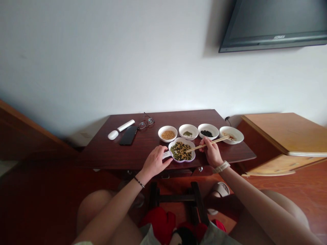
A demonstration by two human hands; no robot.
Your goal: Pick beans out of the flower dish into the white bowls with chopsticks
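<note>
My left hand (155, 160) is closed around the short, labelled handle of a flower-shaped bowl (182, 140) with a pale purple rim. Mixed yellow, black and green beans (182, 151) lie in this bowl. A pair of wooden chopsticks (194, 148) is gripped in my right hand (212, 153), their tips down among the mixed beans. Behind stand white bowls: one with yellow beans (168, 134), one with a few green beans (187, 133), one with black beans (206, 133). The rightmost white bowl (237, 135) has pale pieces in it, partly behind the chopsticks' back ends.
On the dark wooden table (107, 154), to the left, lie a black phone (128, 135), a white mouse (112, 135), a white stick-shaped case (126, 125) and eyeglasses (146, 123). A wooden cabinet (288, 131) stands at right, below a wall-mounted television (276, 23).
</note>
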